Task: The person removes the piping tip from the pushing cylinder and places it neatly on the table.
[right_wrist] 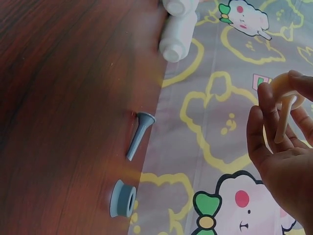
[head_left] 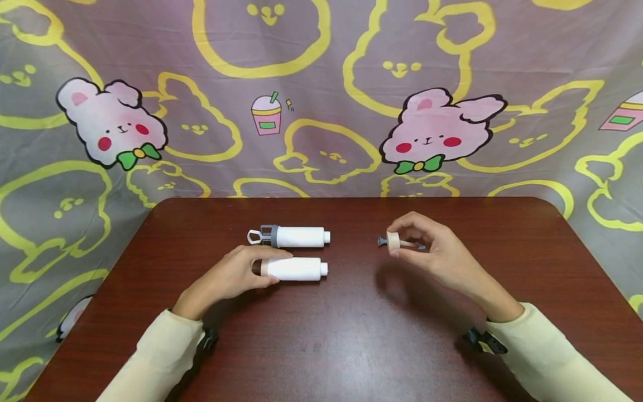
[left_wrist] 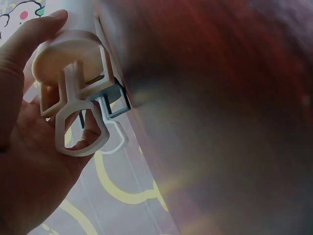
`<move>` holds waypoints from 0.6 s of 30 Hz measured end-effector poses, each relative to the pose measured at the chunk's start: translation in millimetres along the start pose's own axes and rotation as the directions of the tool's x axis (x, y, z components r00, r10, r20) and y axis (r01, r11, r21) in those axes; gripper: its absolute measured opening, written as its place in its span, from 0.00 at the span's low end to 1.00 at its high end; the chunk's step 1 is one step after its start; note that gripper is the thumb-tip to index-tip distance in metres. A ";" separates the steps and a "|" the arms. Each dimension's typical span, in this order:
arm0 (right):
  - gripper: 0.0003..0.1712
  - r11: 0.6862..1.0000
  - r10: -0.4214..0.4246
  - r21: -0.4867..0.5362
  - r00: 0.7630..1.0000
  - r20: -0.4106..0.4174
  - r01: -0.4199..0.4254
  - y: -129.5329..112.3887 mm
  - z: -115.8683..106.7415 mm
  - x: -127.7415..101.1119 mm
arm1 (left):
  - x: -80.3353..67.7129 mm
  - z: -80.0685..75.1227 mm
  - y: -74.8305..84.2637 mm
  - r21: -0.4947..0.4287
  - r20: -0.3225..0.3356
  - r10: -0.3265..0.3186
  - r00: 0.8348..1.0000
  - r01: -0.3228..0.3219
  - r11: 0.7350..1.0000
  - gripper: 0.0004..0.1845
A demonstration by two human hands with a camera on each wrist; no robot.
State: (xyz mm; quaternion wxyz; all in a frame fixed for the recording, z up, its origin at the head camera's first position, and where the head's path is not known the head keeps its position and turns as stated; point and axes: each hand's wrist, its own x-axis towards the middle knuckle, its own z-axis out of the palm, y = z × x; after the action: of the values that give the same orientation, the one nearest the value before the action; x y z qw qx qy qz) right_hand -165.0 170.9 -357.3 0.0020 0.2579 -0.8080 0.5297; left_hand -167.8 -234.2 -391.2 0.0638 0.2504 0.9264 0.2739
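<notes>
The left hand (head_left: 232, 274) lies on the dark red-brown wooden table (head_left: 351, 335), its fingers and thumb curled round the rear end of the nearer white plastic tube (head_left: 293, 268). That tube lies flat with its long axis running left to right, its small nozzle end pointing right and its capped end inside the hand; in the left wrist view a cream disc and a white loop handle (left_wrist: 80, 128) show at that end. Just behind it, parallel and pointing the same way, lies a second white plastic tube with a grey collar and white ring handle (head_left: 291, 237).

The right hand (head_left: 432, 251) is raised above the table, well apart to the right, pinching a cream round plunger disc on a thin stem (head_left: 394, 241) between fingertips and thumb. Beneath it on the table lie a small grey-blue cone-shaped nozzle (right_wrist: 139, 133) and a grey-blue ring (right_wrist: 123, 198).
</notes>
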 end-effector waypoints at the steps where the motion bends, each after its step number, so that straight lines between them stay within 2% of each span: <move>1: 0.17 1.000 0.000 0.000 1.000 0.001 0.000 0.0 0.0 0.1 | 0.1 0.3 -0.8 -0.001 0.004 -0.002 1.000 0.002 1.000 0.27; 8: 0.17 1.000 0.002 -0.002 1.000 0.001 -0.002 0.5 -0.1 0.2 | 1.2 2.1 -4.5 -0.021 0.023 -0.010 1.000 0.011 1.000 0.26; 18: 0.17 1.000 0.005 -0.003 1.000 0.002 -0.005 0.6 0.2 0.2 | 3.9 4.5 -5.9 -0.024 0.021 0.026 0.999 -0.025 0.999 0.26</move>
State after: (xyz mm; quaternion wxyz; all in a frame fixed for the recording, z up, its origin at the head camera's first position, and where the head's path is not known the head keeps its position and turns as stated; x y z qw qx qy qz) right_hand -165.4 170.8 -357.8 0.0000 0.2563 -0.8096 0.5281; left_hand -172.6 -234.4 -398.1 0.0728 0.2644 0.9191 0.2829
